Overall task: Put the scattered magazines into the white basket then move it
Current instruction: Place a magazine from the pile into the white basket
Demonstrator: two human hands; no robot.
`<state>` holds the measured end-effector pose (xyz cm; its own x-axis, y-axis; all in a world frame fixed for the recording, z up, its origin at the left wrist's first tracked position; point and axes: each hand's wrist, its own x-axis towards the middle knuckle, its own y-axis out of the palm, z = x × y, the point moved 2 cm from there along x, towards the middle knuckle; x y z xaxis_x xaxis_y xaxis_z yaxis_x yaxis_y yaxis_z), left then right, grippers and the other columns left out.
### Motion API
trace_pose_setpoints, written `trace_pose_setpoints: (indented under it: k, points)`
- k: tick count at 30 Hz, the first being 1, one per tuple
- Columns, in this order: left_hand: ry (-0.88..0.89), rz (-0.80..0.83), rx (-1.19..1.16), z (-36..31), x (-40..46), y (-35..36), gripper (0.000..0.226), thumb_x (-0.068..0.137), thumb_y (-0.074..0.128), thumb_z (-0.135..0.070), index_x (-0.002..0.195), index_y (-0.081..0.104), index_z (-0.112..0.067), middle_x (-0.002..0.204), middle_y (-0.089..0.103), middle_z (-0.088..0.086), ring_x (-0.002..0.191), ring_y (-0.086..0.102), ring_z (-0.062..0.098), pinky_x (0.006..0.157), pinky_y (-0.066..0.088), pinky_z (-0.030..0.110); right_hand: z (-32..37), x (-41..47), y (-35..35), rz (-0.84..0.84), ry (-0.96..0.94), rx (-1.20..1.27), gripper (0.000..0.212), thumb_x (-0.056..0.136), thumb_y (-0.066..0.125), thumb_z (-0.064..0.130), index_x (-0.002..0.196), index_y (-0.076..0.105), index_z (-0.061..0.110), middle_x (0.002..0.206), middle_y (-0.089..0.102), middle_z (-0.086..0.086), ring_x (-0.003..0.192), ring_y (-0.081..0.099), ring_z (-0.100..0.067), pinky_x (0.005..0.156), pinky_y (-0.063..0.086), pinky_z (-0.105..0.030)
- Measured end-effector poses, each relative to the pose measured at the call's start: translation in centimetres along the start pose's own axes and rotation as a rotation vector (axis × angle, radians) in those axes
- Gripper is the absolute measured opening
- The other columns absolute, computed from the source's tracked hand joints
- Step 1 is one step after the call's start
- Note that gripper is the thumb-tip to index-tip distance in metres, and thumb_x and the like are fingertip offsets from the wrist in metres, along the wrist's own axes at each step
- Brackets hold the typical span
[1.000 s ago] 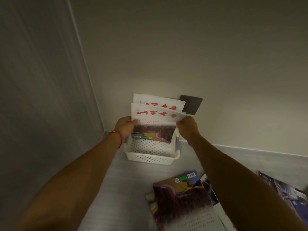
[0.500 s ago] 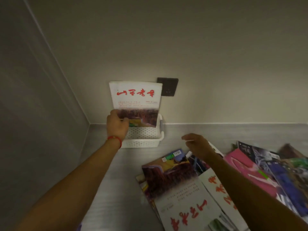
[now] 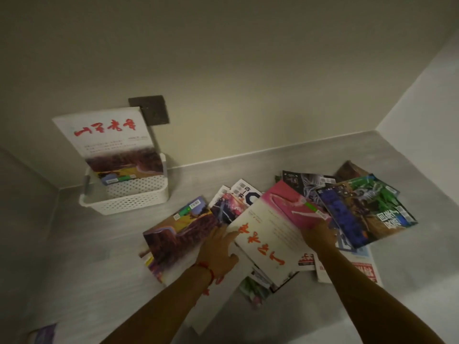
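The white basket (image 3: 129, 202) stands in the far left corner of the grey counter, with a white magazine (image 3: 109, 135) with red characters upright in it, leaning on the wall. Several magazines lie scattered in the middle of the counter. My left hand (image 3: 218, 252) rests flat, fingers spread, across the brown canyon-cover magazine (image 3: 176, 242) and the left edge of the white-and-pink magazine (image 3: 270, 234). My right hand (image 3: 319, 235) lies on that magazine's right edge; whether its fingers grip underneath is hidden. A blue and green magazine (image 3: 360, 209) lies to the right.
A dark wall switch plate (image 3: 154, 111) sits behind the basket. Walls close the counter (image 3: 104, 256) at the left, back and right. A purple item (image 3: 43, 333) shows at the near left edge.
My left hand let go of the magazine standing in the basket and came down onto the pile. My right hand moved onto the white-and-pink magazine. The view swung right.
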<state>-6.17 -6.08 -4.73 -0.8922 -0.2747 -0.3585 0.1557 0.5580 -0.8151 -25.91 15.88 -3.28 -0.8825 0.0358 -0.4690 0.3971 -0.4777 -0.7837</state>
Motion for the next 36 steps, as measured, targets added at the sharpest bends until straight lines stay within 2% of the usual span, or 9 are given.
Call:
trace_pose_setpoints:
  k: [6,10,14,18,23,26,28,32,36]
  points:
    - [-0.138,0.216,-0.032,-2.9,1.6,3.0,0.074,0.093,0.053,-0.037,0.155,0.012,-0.036,0.166,-0.010,0.003,0.152,-0.014,0.028,0.126,0.003,0.044,-1.2,1.9,-0.6,0.053,0.069,0.462,0.042,0.086,0.065,0.015,0.123,0.059,-0.002,0.115,0.064,-0.020,0.101,0.064,-0.035,0.090,0.054,-0.047]
    - [-0.174,0.207,-0.008,-2.8,1.5,3.4,0.077,0.091,0.054,-0.034,0.155,0.010,-0.039,0.166,-0.014,0.003,0.152,-0.016,0.028,0.124,0.004,0.047,-1.0,1.3,-0.9,0.139,0.025,0.716,0.014,0.088,0.064,0.013,0.102,0.061,0.013,0.109,0.066,-0.020,0.092,0.066,-0.035,0.085,0.057,-0.051]
    - [-0.191,0.267,-0.011,-3.3,1.2,2.0,0.073,0.094,0.055,-0.032,0.155,0.016,-0.034,0.166,-0.006,0.005,0.153,-0.007,0.028,0.125,0.005,0.043,0.8,-1.0,-1.1,0.300,-0.311,0.684,0.037,0.088,0.061,0.006,0.116,0.055,0.030,0.103,0.068,-0.006,0.092,0.071,-0.025,0.069,0.061,-0.042]
    - [-0.154,-0.128,-0.185,-6.8,1.1,-4.1,0.055,0.090,0.060,-0.019,0.143,0.045,-0.022,0.148,0.048,0.010,0.137,0.045,0.031,0.111,0.040,0.036,4.6,-0.9,-4.9,0.120,-0.701,0.333,0.045,0.095,0.054,0.007,0.136,0.042,0.019,0.117,0.061,0.001,0.103,0.061,-0.020,0.080,0.052,-0.030]
    - [0.216,-0.940,0.191,-14.1,0.2,-14.7,0.067,0.085,0.060,-0.028,0.146,0.034,-0.019,0.153,0.031,0.014,0.142,0.030,0.032,0.118,0.027,0.042,10.8,-3.7,-10.9,0.033,-1.252,0.014,0.033,0.098,0.057,0.025,0.130,0.059,0.030,0.093,0.075,-0.002,0.077,0.069,-0.018,0.074,0.057,-0.037]
    - [0.246,-0.778,0.554,-15.3,-0.2,-18.4,0.065,0.083,0.056,-0.038,0.143,0.042,-0.020,0.151,0.041,0.012,0.145,0.029,0.033,0.120,0.017,0.058,14.0,-6.2,-12.5,-0.007,-1.419,-0.095,0.028,0.094,0.061,0.036,0.121,0.069,0.031,0.103,0.076,0.001,0.090,0.071,-0.021,0.081,0.054,-0.039]
    - [0.190,-0.576,0.668,-14.1,-0.6,-19.2,0.040,0.089,0.049,-0.042,0.125,0.057,-0.027,0.129,0.064,0.005,0.130,0.050,0.030,0.111,0.031,0.053,15.6,-7.7,-12.3,-0.054,-1.486,-0.176,0.027,0.093,0.060,0.042,0.115,0.072,0.032,0.104,0.076,0.004,0.092,0.070,-0.020,0.081,0.053,-0.039]
    - [0.102,-0.583,0.364,-10.4,-2.2,-18.9,0.016,0.096,0.048,-0.040,0.106,0.060,-0.034,0.093,0.075,0.002,0.089,0.070,0.033,0.064,0.041,0.033,17.2,-9.2,-10.8,-0.079,-1.499,-0.104,0.024,0.090,0.066,0.042,0.105,0.073,0.025,0.098,0.076,0.004,0.088,0.068,-0.019,0.083,0.052,-0.042]
    - [-0.115,-0.785,0.101,-4.8,-4.6,-18.0,0.014,0.096,0.052,-0.043,0.103,0.063,-0.038,0.092,0.075,0.003,0.086,0.069,0.036,0.067,0.045,0.035,16.7,-8.7,-10.0,-0.569,-1.360,0.223,0.034,0.091,0.067,0.026,0.122,0.064,0.012,0.134,0.057,-0.010,0.128,0.049,-0.026,0.110,0.035,-0.048]
